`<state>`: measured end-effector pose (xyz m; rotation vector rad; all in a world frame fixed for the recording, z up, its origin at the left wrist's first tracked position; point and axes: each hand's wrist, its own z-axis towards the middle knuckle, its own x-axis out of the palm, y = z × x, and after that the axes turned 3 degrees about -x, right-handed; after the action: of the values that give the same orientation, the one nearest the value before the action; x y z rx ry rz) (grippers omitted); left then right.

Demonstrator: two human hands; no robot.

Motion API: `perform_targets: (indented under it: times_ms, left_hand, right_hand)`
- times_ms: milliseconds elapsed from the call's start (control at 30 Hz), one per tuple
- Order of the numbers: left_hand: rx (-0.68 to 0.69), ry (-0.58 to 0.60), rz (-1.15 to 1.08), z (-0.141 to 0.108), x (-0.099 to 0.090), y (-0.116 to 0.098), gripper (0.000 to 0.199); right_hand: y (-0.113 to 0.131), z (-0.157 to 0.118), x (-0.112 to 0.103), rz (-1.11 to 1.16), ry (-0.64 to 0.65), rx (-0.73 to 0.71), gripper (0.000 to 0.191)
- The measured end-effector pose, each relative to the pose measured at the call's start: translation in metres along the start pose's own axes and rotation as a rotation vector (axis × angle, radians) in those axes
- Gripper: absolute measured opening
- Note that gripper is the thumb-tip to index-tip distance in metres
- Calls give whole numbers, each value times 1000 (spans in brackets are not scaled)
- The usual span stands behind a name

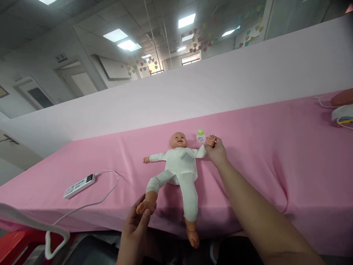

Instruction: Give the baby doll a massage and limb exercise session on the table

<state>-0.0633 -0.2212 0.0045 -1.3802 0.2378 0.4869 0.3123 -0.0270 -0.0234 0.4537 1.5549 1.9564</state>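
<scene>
On pink bed sheet (248, 147), mid-frame, baby doll (180, 165) lies on its back in white outfit, arms spread. Left hand (136, 228) w/ fingers closed round doll's foot at bed edge, that leg bent. Right hand (217, 151) grips doll's hand, arm stretched out. Small bottle w/ green cap (201, 135) stands just beside doll's head, near right hand. White remote (79, 186) w/ cord lies well apart, left side.

No legible text; small bottle (201, 136) label and remote control (79, 186) buttons too blurred to read.
</scene>
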Motion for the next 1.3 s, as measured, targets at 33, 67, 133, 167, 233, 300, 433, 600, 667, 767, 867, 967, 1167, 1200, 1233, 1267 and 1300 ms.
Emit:
perform_targets:
  times_ms: [33, 67, 133, 167, 233, 300, 433, 600, 667, 767, 867, 967, 1167, 1200, 1233, 1267, 1300]
  left_hand:
    - [-18, -10, -36, 1, 2, -5, 57]
    - [-33, -22, -65, 2, 3, -10, 59]
    - [-38, -59, -79, 3, 6, -18, 61]
    - [-30, -75, -71, 5, 8, -20, 62]
    - [-1, -85, -62, 11, 12, -25, 63]
    - [31, -58, -78, 21, 19, -32, 63]
    - [72, 4, -92, 49, 38, -53, 64]
    - [65, 71, -161, 86, 64, -76, 67]
    - [55, 78, -190, 97, 72, -84, 65]
    - [52, 66, -168, 107, 75, -96, 56]
    - [58, 61, -128, 109, 70, -101, 51]
    - [48, 37, -151, 101, 60, -98, 54]
    - [-29, -60, -306, 66, 41, -77, 63]
    - [-41, -64, -323, 58, 37, -72, 62]
    - [-57, -57, -329, 51, 33, -67, 62]
    - [-77, -46, -330, 43, 27, -62, 63]
    - [-103, -29, -324, 36, 22, -56, 64]
  right_hand:
    - [4, -2, 1, -2, 9, -2, 63]
    - [8, -5, 1, -4, 18, -9, 62]
    - [16, -11, 2, -4, 29, -47, 60]
    - [20, -14, 4, -4, 34, -75, 59]
    - [27, -22, 7, -7, 69, -151, 55]
    - [34, -32, 13, -13, 155, -258, 51]
    - [43, -52, 28, -136, 374, -535, 41]
    - [47, -68, 39, -319, 608, -790, 23]
    - [47, -71, 41, -348, 612, -792, 18]
    - [45, -72, 42, -349, 594, -783, 16]
    - [43, -71, 43, -308, 566, -767, 21]
    - [42, -69, 41, -203, 516, -732, 32]
    - [32, -37, 20, 63, 257, -285, 36]
    - [26, -28, 15, 61, 178, -191, 38]
    - [20, -19, 12, 54, 114, -96, 38]
    - [12, -10, 8, 47, 65, -8, 37]
    - [4, -1, 5, 33, 38, 70, 35]
